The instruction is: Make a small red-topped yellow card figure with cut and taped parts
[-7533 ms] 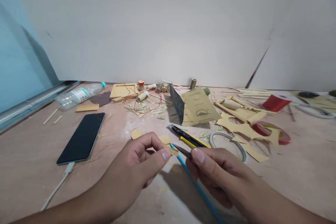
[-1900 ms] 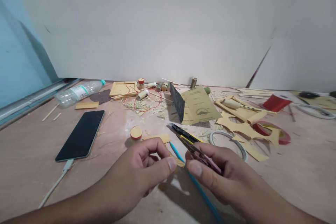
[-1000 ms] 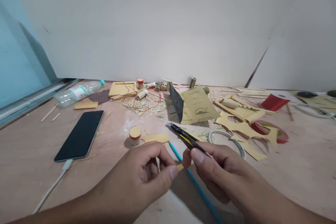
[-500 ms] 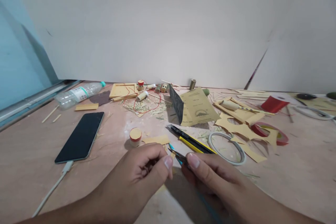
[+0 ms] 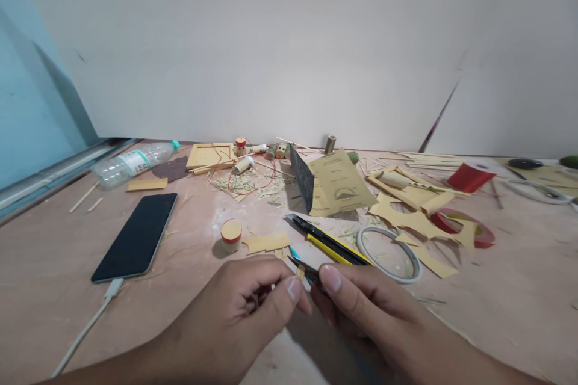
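My left hand [image 5: 246,307] is closed in a pinch on a tiny tan scrap [image 5: 300,273] between thumb and fingers. My right hand [image 5: 361,307] is closed on small dark scissors [image 5: 303,266], whose tips touch the scrap. Both hands meet low in the middle of the view, just above the wooden floor. A blue stick [image 5: 295,252] pokes out behind the scissor tips. A black and yellow utility knife [image 5: 329,241] lies just beyond my right thumb. A short wooden cylinder with a red band [image 5: 230,234] and a tan paper piece [image 5: 267,242] lie ahead of my left hand.
A black phone [image 5: 135,236] with a white cable lies at left. A plastic bottle [image 5: 133,162] lies behind it. Folded sandpaper [image 5: 332,183], a clear tape ring [image 5: 390,246], cut tan sheets [image 5: 418,213], red tape [image 5: 469,226] and a red spool [image 5: 469,177] lie to the right.
My hands have dropped lower and come closer together. The scissors went from lifted and angled to level, tips at the scrap. The tan scrap in my left hand looks smaller.
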Tool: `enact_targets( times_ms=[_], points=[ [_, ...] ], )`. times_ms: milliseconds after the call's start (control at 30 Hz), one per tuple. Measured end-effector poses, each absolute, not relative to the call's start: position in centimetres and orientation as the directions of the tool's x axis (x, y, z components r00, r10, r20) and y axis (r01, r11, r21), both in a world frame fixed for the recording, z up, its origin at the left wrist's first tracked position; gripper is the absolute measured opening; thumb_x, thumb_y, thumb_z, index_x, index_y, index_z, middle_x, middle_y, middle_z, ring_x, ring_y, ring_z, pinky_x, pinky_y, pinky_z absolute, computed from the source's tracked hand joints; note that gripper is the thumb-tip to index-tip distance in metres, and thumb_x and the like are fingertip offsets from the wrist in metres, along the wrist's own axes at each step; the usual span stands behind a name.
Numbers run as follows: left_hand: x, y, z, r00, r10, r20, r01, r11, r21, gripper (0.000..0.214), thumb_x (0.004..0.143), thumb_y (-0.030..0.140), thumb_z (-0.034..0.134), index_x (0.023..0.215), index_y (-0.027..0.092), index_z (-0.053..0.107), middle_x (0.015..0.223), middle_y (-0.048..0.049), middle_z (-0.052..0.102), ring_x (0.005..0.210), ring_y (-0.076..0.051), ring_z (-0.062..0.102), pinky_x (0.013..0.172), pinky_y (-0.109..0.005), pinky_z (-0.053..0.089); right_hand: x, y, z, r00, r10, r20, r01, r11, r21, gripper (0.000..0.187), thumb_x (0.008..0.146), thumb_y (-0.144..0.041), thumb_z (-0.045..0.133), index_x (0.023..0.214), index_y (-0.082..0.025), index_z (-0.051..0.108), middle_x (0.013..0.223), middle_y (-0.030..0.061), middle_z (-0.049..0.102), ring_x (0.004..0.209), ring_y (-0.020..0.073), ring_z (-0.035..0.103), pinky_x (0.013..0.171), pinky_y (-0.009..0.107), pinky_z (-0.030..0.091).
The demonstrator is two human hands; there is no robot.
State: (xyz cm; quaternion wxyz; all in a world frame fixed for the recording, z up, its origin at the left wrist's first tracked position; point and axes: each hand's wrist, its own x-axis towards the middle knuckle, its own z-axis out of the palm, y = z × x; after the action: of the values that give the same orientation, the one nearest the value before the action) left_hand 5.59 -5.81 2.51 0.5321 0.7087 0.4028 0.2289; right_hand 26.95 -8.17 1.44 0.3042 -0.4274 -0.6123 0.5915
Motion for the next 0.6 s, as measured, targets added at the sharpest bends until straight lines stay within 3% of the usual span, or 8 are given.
enact_targets(
  times_ms=[233,367,600],
  points=[
    [5.77,-5.70,2.55,0.582,0.803,-0.126,0.327,-0.089,0.941,0.036,0.109,0.039,0.050,0.088,0.020,0.073,0.075,0.0042,0.058,0.072,-0.012,0.051,0.069,-0.023,0.040,26.80,-8.01,1.41,-0.479,0.870,-0.118,0.157,-0.048,-0.986,0.052,0.110,-0.065,0.039,0.081,-0.023,0.050,0.074,-0.0041,0.037,0.069,0.0168,0.031,0.062,0.029,0.029],
    [5.82,-5.81,2.53,0.553,0.809,-0.198,0.328,0.007,0.945,0.038,0.109,0.043,0.050,0.087,0.020,0.071,0.069,0.0067,0.047,0.057,-0.009,0.040,0.056,-0.022,0.034,26.90,-7.98,1.69,-0.484,0.869,-0.102,0.159,-0.027,-0.987,0.052,0.111,-0.064,0.038,0.078,-0.024,0.048,0.073,-0.0040,0.036,0.068,0.0171,0.031,0.064,0.029,0.031],
    [5.76,-6.08,2.45,0.552,0.807,-0.210,0.339,0.013,0.941,0.039,0.108,0.047,0.051,0.089,0.020,0.072,0.071,0.0046,0.052,0.059,-0.010,0.043,0.050,-0.022,0.031,26.68,-8.18,1.60,-0.461,0.880,-0.112,0.147,-0.049,-0.988,0.049,0.112,-0.060,0.038,0.080,-0.024,0.048,0.078,-0.0025,0.039,0.074,0.0177,0.035,0.069,0.028,0.034]
  ],
)
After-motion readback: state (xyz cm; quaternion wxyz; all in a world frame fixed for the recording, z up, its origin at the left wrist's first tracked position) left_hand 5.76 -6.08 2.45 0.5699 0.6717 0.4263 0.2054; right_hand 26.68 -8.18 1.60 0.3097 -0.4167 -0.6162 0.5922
